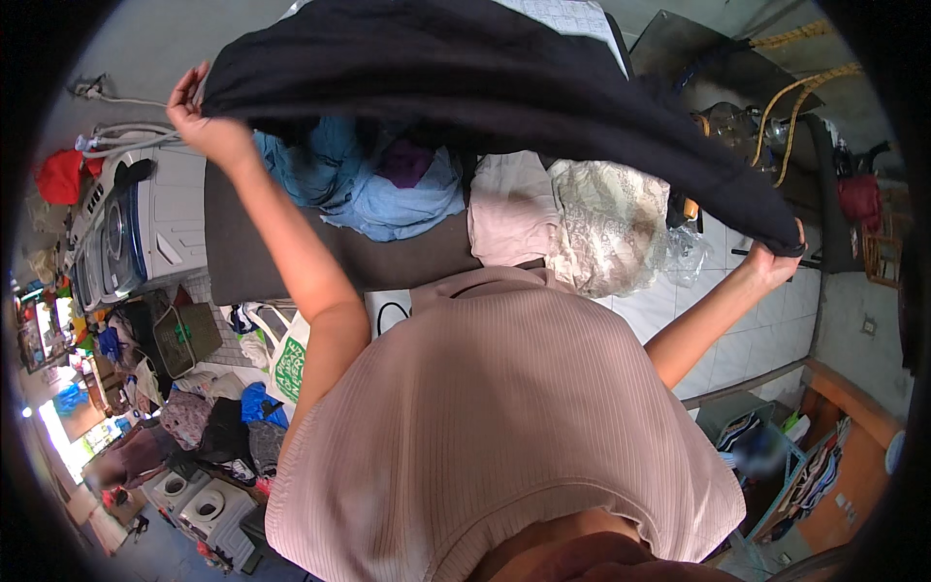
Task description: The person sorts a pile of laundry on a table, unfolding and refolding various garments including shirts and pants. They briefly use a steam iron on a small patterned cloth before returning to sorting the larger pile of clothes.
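A large piece of black cloth (465, 80) is stretched in the air between my two hands, across the far side of a dark padded surface (393, 254). My left hand (207, 124) pinches its left edge, with some fingers raised. At the lower right, my right hand (777, 256) grips the other end of the cloth. Under the cloth lie crumpled blue garments (400, 200) with a purple piece (407, 161) among them. Beside them are a folded pale pink cloth (511, 211) and a cream patterned cloth (611, 218). The black cloth partly hides these piles.
A washing machine (171, 211) stands at left, near a plastic basket (185, 338) and a printed tote bag (287, 360). Clear plastic wrap (686, 254) lies at right. Hanging clothes (814, 473) are at lower right. Another person (134, 458) is at lower left.
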Tool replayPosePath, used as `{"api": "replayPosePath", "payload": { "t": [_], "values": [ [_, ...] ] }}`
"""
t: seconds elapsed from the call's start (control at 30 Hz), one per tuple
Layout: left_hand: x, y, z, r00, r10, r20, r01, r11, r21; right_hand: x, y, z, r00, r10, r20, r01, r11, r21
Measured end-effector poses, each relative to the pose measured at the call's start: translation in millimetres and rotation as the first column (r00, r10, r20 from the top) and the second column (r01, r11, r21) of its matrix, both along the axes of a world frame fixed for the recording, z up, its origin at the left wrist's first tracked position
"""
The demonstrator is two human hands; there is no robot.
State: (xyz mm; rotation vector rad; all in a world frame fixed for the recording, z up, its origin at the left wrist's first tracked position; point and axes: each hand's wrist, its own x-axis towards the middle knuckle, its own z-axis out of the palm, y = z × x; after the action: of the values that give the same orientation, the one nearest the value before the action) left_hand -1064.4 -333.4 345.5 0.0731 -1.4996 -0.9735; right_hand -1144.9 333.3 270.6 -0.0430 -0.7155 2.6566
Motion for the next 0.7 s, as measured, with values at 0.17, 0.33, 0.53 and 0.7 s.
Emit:
{"api": "replayPosePath", "payload": {
  "t": [0.17,0.33,0.53,0.7],
  "values": [
    [50,-14,36,0.754,-0.448,0.479,0.375,0.894,0.246,-12,25,-14,0.977,-0.128,0.17,0.105,0.985,0.137],
    [34,-31,-18,0.069,-0.244,0.967,0.53,0.831,0.172,-17,-59,-13,0.832,-0.321,0.453,0.033,0.843,0.537],
    [17,-7,-130,0.07,0.093,0.993,0.358,0.927,-0.113,25,-153,-82,0.973,-0.165,0.161,-0.214,-0.395,0.894],
    [35,31,-106,0.272,0.057,0.96,0.395,0.904,-0.166,92,-236,-123,0.777,0.457,0.432,-0.206,-0.464,0.861]
  ]
}}
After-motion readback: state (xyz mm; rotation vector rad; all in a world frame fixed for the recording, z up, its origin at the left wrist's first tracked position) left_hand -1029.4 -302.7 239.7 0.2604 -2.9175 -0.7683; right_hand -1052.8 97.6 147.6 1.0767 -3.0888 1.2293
